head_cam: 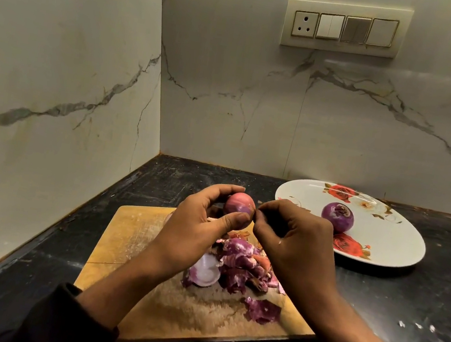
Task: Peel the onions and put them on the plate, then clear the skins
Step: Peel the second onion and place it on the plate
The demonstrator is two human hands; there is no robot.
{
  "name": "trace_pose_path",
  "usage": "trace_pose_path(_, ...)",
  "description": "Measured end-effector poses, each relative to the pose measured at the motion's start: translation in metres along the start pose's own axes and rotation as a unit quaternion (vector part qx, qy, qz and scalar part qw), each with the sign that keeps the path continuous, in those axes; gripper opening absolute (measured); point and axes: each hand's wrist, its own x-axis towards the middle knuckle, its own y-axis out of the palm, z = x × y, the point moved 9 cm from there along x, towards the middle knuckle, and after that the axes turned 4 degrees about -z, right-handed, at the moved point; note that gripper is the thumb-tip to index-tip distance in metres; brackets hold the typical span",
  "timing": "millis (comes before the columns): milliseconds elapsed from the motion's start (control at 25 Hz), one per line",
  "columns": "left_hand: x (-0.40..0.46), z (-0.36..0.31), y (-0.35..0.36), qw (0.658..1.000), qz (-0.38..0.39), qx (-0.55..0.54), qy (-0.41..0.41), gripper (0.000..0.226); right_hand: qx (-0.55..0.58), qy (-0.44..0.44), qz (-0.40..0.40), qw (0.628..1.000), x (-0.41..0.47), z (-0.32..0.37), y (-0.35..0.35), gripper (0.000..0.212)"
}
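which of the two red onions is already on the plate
The dark purple peeled onion resting on the white rose-patterned plate; the paler pink onion is held in the left hand.

A reddish-pink onion (pixel 239 207) is held up above the wooden cutting board (pixel 131 233), round and smooth, with a darker purple patch low on its near side; the left hand (pixel 204 220) grips it, fingers curled over the top and thumb across the front; the right hand (pixel 294 235) pinches at its right edge. A second onion (pixel 337 216), deep purple and peeled, sits on the white plate (pixel 395 245) with red roses, near its middle; the plate rests on the dark counter (pixel 418 305), right of the board. Purple and white skins (pixel 238 267) lie heaped on the board below the held onion; one loose purple piece (pixel 262 311) lies nearer the board's front edge.
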Motion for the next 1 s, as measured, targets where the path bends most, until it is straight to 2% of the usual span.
trace_pose_path(120, -0.001, 0.000, 0.001, 1.000, 0.005, -0.018, -0.001, 0.054, -0.017, 0.007, 0.000, 1.000, 0.000, -0.004, 0.001, 0.007)
trace_pose_path(320, 0.001, 0.004, -0.005, 0.996, -0.013, -0.075, -0.035, 0.046, 0.026, 0.097, 0.045, 0.994, -0.002, -0.027, 0.012, 0.012)
trace_pose_path(480, 0.003, 0.008, -0.007, 0.995, -0.020, -0.084, -0.046, 0.041, 0.057, 0.100, 0.074, 0.991, -0.003, -0.024, 0.017, 0.025)
trace_pose_path(720, 0.003, 0.008, -0.009, 0.995, -0.029, -0.084, -0.038, 0.041, 0.027, 0.082, 0.125, 0.988, -0.004, -0.021, 0.026, 0.009)
trace_pose_path(880, 0.003, 0.007, -0.009, 0.995, -0.023, -0.086, -0.034, 0.036, 0.032, 0.091, 0.121, 0.988, -0.007, -0.023, 0.024, 0.027)
trace_pose_path(1000, 0.004, 0.007, -0.008, 0.993, -0.022, -0.111, -0.039, 0.034, 0.060, 0.095, 0.098, 0.989, -0.006, -0.022, 0.021, 0.027)
